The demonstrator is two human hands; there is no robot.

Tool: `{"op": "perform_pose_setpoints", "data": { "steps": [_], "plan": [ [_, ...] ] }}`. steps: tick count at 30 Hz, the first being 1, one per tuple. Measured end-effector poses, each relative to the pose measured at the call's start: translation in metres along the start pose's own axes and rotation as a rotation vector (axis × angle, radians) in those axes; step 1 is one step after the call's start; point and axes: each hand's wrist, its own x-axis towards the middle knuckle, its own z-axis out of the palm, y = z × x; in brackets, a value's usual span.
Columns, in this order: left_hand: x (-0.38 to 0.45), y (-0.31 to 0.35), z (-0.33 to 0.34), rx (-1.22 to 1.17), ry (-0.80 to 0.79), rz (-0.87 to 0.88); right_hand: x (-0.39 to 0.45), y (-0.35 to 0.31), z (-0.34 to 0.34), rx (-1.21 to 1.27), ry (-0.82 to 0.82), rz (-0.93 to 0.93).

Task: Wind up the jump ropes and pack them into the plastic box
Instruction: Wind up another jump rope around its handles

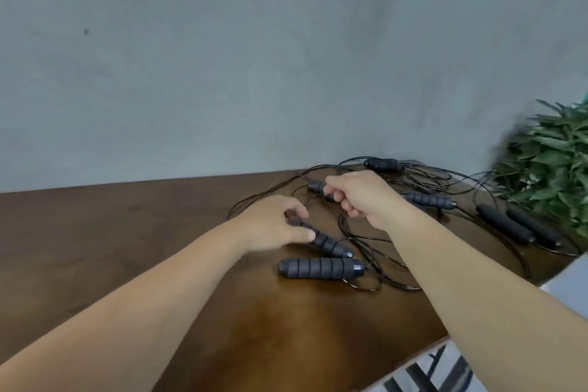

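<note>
Wooden bench (159,232): left hand (270,226) grips one rope handle (327,243), right hand (359,197) pinches another handle (316,186). Freeing each cord from the tangle (445,181) first should ease winding.

- Jump ropes (375,232): thin black cords lying unwound in a loose tangle at centre right of the frame
- Ribbed handle (321,268): dark grey foam, lying flat and roughly level, lowest in the tangle
- Second ribbed handle (329,245): just above it, slanting down to the right
- Third handle (429,199): right of centre, lying flat
- Far handle (381,164): at the tangle's upper edge
- Two smooth black handles (518,227): side by side at far right, slanting down to the right
</note>
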Motion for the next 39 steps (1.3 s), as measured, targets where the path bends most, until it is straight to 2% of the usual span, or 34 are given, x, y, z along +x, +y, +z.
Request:
{"op": "perform_pose_setpoints", "data": {
  "steps": [4,8,11,14,18,25,28,34,37,39],
  "plan": [
    [0.034,0.015,0.023,0.229,-0.312,-0.006,0.017,0.032,-0.025,-0.211,-0.086,0.024],
    [0.057,0.017,0.036,0.448,-0.467,-0.112,0.026,0.057,-0.03,-0.373,-0.294,-0.033],
    [0.061,0.022,0.043,0.569,-0.492,-0.153,0.026,0.066,-0.034,-0.573,-0.482,-0.119],
    [0.064,0.02,0.046,0.577,-0.501,-0.232,0.025,0.068,-0.033,-0.786,-0.639,-0.201],
    [0.063,0.021,0.05,0.638,-0.482,-0.286,0.027,0.071,-0.025,-0.97,-0.668,-0.297],
    [0.047,0.018,0.056,0.521,-0.392,-0.288,0.028,0.071,-0.02,-1.095,-0.697,-0.397],
    [0.038,0.016,0.051,0.399,-0.261,-0.26,0.031,0.067,-0.024,-0.986,-0.654,-0.424],
    [0.023,0.024,0.006,0.101,0.074,-0.243,0.042,0.026,-0.043,-0.414,-0.533,-0.498],
    [0.012,0.029,-0.018,-0.17,0.19,-0.257,0.052,0.007,-0.039,-0.062,-0.427,-0.435],
    [0.002,0.03,-0.033,-0.396,0.249,-0.273,0.061,0.002,-0.028,0.065,-0.333,-0.386]
  ]
}}
